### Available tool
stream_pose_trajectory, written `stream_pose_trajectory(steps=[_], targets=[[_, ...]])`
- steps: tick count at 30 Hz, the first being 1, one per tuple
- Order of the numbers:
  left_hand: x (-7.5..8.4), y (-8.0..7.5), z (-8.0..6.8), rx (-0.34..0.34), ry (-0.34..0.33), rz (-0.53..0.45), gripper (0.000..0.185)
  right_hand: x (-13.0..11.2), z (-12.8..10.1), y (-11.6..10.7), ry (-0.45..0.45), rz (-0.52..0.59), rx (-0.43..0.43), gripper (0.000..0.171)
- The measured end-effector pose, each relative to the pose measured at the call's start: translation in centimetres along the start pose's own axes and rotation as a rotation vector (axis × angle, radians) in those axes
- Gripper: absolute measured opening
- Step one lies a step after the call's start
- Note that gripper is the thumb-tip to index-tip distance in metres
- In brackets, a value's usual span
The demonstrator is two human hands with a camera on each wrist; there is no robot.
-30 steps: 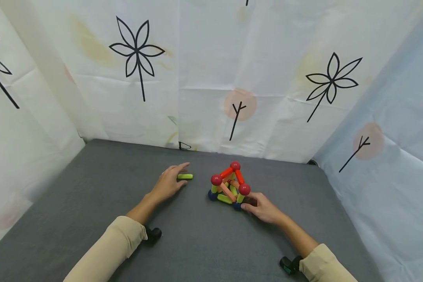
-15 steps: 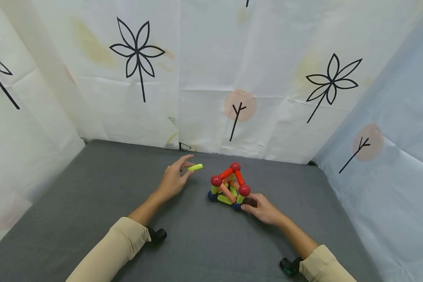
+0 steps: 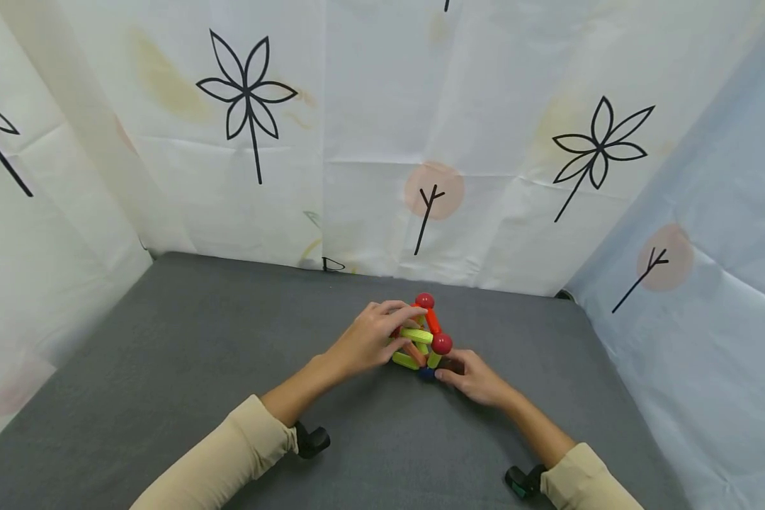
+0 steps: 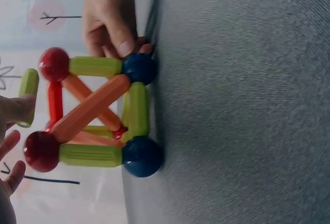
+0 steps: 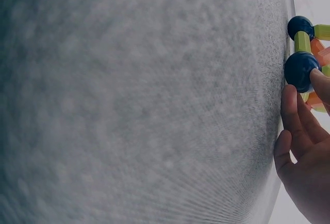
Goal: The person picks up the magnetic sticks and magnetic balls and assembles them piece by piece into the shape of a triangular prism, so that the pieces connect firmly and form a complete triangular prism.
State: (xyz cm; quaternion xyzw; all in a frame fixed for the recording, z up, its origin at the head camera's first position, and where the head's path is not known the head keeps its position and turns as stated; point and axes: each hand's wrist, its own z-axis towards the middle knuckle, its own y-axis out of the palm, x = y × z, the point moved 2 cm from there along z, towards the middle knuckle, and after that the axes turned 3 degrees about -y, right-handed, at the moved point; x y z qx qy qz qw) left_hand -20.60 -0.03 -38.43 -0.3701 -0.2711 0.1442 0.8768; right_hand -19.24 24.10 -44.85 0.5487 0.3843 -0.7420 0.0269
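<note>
A frame of magnetic rods and balls [image 4: 93, 105] stands upright on the grey table, with red balls on top and blue ones at the base. Green, orange and red rods join them. My left hand [image 3: 363, 341] pinches a loose yellow-green rod [image 4: 30, 82] beside the top of the frame. In the head view that hand covers the frame's left corner; the left wrist view shows the rod apart from the frame. My right hand [image 3: 478, 380] grips the near right base corner, with its thumb on a blue ball [image 5: 300, 72].
The grey tabletop [image 3: 166, 368] spreads around the frame. White patterned cloth [image 3: 370, 127] stands behind it, and more cloth closes off the left and right sides. A black wrist device [image 3: 312, 440] sits under my left sleeve.
My left hand has picked up the yellow-green rod from the table and carried it right, to the top of the frame. The right hand has stayed at its corner.
</note>
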Motion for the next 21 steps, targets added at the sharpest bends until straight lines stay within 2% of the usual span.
stream_pose_trajectory(steps=[3, 6, 13, 16, 21], targets=[[0.0, 0.6, 0.0, -0.045, -0.005, 0.043, 0.056, -0.1, 0.0, 0.0, -0.002, 0.015, -0.004, 0.028], [-0.3, 0.9, 0.0, -0.067, -0.025, 0.039, 0.056, -0.1, -0.1, 0.0, -0.009, 0.019, -0.001, 0.028], [-1.2, 1.0, -0.2, -0.088, -0.061, -0.076, 0.054, -0.1, -0.1, 0.2, -0.020, 0.004, -0.008, 0.029], [-1.5, 0.7, -0.4, -0.090, -0.076, -0.125, 0.055, -0.1, 0.0, 0.1, -0.010, -0.001, -0.008, 0.030], [-2.6, -0.4, -1.1, -0.095, -0.145, -0.178, 0.061, -0.1, -0.1, 0.0, -0.001, -0.022, -0.007, 0.033]])
